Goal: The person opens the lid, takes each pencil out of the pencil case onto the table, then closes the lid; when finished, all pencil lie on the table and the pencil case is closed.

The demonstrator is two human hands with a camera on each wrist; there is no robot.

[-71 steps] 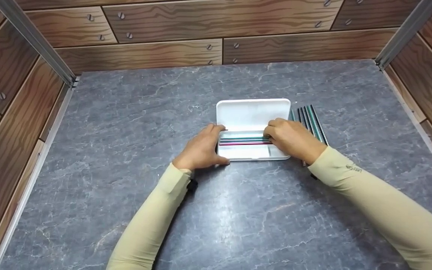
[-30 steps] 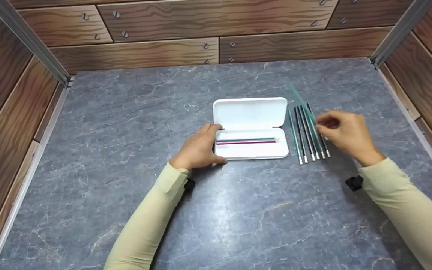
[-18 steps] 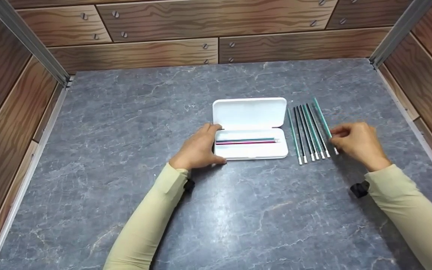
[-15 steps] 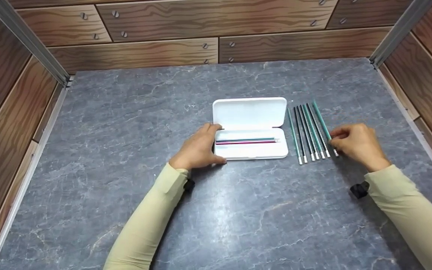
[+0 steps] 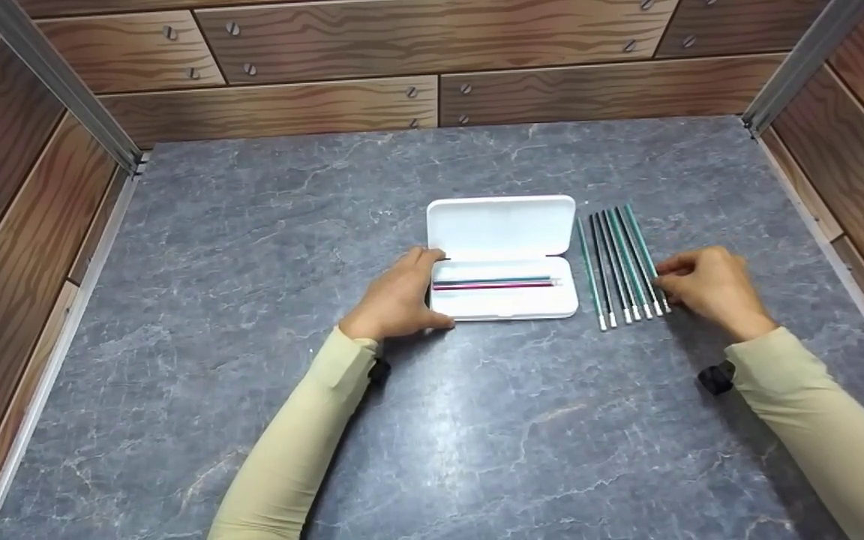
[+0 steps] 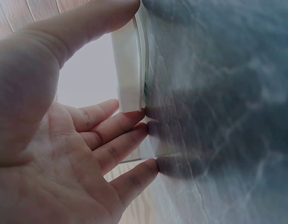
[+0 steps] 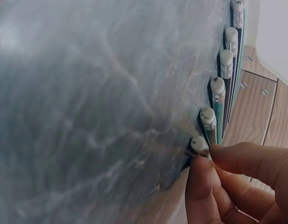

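Note:
A white pencil case (image 5: 503, 306) lies with its lid (image 5: 503, 227) raised in the head view. Inside are a blue pencil (image 5: 492, 280) and a pink pencil (image 5: 492, 286). My left hand (image 5: 394, 295) holds the case's left end, thumb at the front corner and fingers at the back; the left wrist view shows the case edge (image 6: 129, 70) between them. My right hand (image 5: 713, 289) pinches a green pencil (image 5: 640, 238) near its eraser end, at the right of a row. The right wrist view shows thumb and fingers at its white eraser (image 7: 198, 143).
Several black and green pencils (image 5: 604, 259) lie side by side right of the case, erasers toward me. The grey marbled tabletop (image 5: 252, 247) is bounded by wood-patterned walls (image 5: 312, 45) at the back and sides.
My right hand has gone from inside the case to the right, bringing the green pencil over the row and down at its right end, then slightly left against it. My left hand has stayed put.

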